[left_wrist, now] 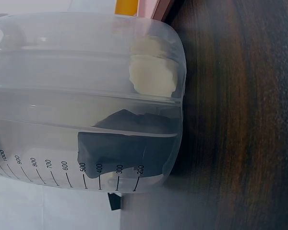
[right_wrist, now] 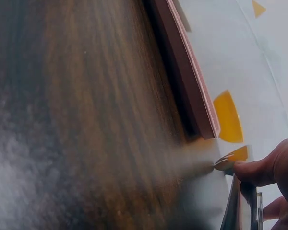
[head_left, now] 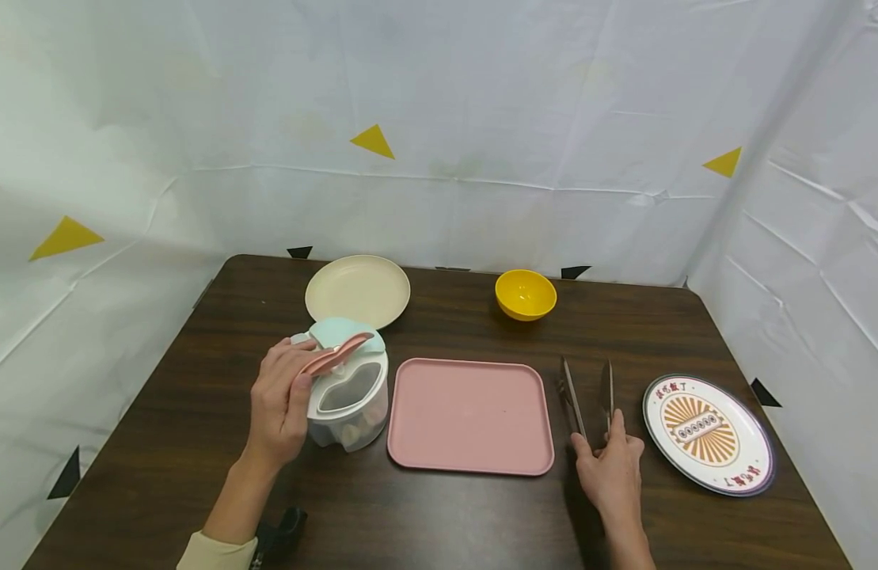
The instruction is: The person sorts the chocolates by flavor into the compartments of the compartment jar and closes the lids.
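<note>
A clear plastic divided container with a white top stands on the table at left. My left hand is at its top and pinches a raised pink lid flap, tilted up beside an uncovered opening. A mint flap lies on the far side of the top. Through the container's wall in the left wrist view, a pale chunk and a dark piece show. At right, my right hand grips metal tongs, their arms spread and tips pointing away from me.
A pink tray lies between the container and the tongs. Behind are a cream plate and a yellow bowl. A white printed plate sits on the right of the dark wooden table. White sheeting surrounds the table's back and sides.
</note>
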A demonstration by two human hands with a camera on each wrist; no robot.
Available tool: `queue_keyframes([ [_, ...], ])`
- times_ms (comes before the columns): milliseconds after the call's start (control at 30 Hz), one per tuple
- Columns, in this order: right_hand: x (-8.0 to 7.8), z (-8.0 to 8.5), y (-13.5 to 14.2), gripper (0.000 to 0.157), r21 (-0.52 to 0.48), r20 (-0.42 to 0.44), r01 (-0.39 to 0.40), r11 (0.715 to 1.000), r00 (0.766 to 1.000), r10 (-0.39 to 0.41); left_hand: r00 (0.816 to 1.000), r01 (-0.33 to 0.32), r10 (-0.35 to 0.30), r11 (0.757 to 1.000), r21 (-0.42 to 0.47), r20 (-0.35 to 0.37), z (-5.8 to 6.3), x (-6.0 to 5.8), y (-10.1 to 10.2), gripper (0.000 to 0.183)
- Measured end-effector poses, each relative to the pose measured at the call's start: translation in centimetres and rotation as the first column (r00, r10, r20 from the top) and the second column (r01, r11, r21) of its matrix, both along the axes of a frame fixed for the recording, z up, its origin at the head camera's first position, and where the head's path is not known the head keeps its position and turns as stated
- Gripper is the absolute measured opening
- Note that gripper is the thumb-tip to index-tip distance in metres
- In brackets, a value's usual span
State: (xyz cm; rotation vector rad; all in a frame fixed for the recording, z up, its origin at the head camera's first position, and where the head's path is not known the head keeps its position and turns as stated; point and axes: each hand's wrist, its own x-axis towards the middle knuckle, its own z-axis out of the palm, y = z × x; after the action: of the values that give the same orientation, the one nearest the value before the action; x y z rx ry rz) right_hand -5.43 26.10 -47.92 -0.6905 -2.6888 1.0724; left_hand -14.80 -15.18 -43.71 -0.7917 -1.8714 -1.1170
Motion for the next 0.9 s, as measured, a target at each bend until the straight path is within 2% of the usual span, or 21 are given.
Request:
queue_keyframes([
  [633,-0.17,-0.21,-0.02,0.083,0.013,-0.006,0.000,1.000,1.000,0.000,1.000,-0.007,0.007,1.000,-0.014,0.027,0.10,0.13,-0.04,0.035],
  [900,-0.13,0.11,0.03,0.089,0.007,0.018,-0.019,1.000,1.000,0.019,0.999,-0.009,0.010,1.000,-0.018,0.034,0.12,0.16,-0.06,0.035],
])
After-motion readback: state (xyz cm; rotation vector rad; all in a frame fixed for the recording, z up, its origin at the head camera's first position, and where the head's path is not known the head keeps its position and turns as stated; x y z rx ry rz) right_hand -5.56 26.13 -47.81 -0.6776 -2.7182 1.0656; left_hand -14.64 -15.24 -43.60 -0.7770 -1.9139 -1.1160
